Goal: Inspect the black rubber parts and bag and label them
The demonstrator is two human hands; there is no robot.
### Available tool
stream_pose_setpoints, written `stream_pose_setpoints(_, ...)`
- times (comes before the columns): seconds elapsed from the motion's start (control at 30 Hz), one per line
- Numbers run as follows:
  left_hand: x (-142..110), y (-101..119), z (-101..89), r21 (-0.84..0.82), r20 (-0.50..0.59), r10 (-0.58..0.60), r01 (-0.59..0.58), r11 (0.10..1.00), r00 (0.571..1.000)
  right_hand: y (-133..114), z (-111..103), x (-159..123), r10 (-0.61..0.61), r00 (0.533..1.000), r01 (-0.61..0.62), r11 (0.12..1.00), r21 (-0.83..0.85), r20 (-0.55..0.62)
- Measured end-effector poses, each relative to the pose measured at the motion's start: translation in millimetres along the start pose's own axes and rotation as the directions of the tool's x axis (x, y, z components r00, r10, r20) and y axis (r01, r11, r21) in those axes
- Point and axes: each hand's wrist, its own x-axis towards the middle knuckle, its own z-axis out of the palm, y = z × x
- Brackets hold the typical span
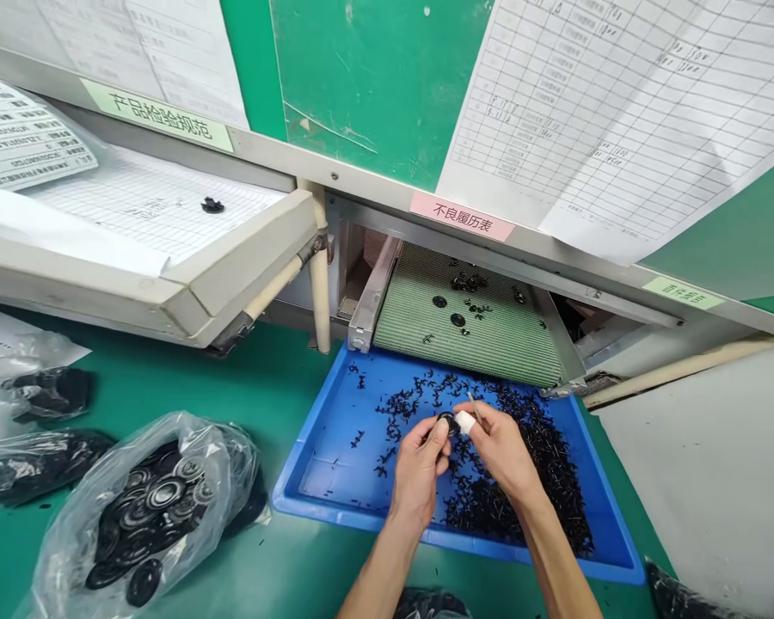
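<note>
Over the blue tray (316, 505), my left hand (419, 468) pinches a small round black part (450, 422) between thumb and fingers. My right hand (504, 451) meets it from the other side, its thumb wrapped in white tape. A slim stick-like tool (473, 404) juts up from the right fingers; its working end is hidden. The hands nearly touch at the black part. Beneath them lie many small black branched pieces (548, 456), heaped thickest on the tray's right side and scattered thinly on its left.
A green conveyor belt (413, 297) carrying round black parts ends above the tray's far edge. A clear bag (232, 464) of black discs (166, 493) stands left, with more filled bags (52, 460) beyond. A slanted shelf (232, 258) overhangs the left; a panel with paper forms rises behind.
</note>
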Motion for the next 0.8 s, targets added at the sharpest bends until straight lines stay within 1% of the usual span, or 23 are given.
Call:
stream_pose_setpoints(0.03,-0.2,-0.8,-0.2,0.053,-0.012,-0.016,0.017,0.998,1.0,-1.3,-5.8,5.9,-0.058,0.997,0.053,0.993,-0.107,-0.049)
stream_pose_setpoints(0.1,-0.8,-2.3,-0.4,0.156,-0.021,-0.044,0.047,0.987,0.999,-6.1,-17.8,23.6,-0.198,0.967,0.142,0.941,-0.308,-0.16)
stream_pose_setpoints(0.17,-1.3,-3.2,-0.4,0.221,-0.014,-0.063,0.065,0.973,0.998,-12.8,-27.0,47.4,-0.293,0.932,0.177,0.883,-0.436,-0.216)
stream_pose_setpoints(0.23,-1.0,-3.1,-0.8,0.226,-0.007,-0.071,0.07,0.972,0.997,-19.5,-31.8,72.9,-0.321,0.925,0.192,0.856,-0.481,-0.201)
stream_pose_setpoints(0.33,0.6,-1.2,-1.6,0.141,-0.003,-0.079,0.079,0.987,0.997,-28.0,-33.8,103.8,-0.338,0.935,0.249,0.843,-0.477,-0.11)
stream_pose_setpoints(0.43,1.7,1.7,-1.9,0.04,0.003,-0.088,0.088,0.995,0.996,-32.7,-34.1,115.0,-0.346,0.937,0.294,0.847,-0.443,-0.04)
stream_pose_setpoints(0.5,1.5,3.8,-1.5,-0.019,-0.012,-0.065,0.065,0.998,0.998,-32.8,-32.8,108.2,-0.331,0.943,0.285,0.864,-0.415,-0.041)
stream_pose_setpoints(0.57,0.9,5.7,-0.5,-0.086,-0.036,-0.041,0.037,0.996,0.999,-30.2,-28.6,90.7,-0.298,0.954,0.267,0.887,-0.376,-0.025)
stream_pose_setpoints(0.63,0.3,7.0,0.5,-0.148,-0.047,-0.029,0.021,0.989,0.998,-25.6,-21.6,66.3,-0.216,0.975,0.223,0.935,-0.276,0.055)
stream_pose_setpoints(0.7,0.0,7.3,1.3,-0.197,-0.038,-0.024,0.016,0.98,0.999,-21.0,-13.7,41.3,-0.136,0.976,0.161,0.976,-0.145,0.168)
stream_pose_setpoints(0.77,0.0,6.4,1.3,-0.224,-0.017,-0.017,0.013,0.974,1.0,-18.1,-7.5,21.4,-0.121,0.961,0.138,0.989,-0.054,0.249)
stream_pose_setpoints(0.8,0.2,5.7,1.0,-0.226,-0.002,-0.013,0.012,0.974,1.0,-17.5,-5.6,14.2,-0.14,0.955,0.156,0.987,-0.043,0.261)
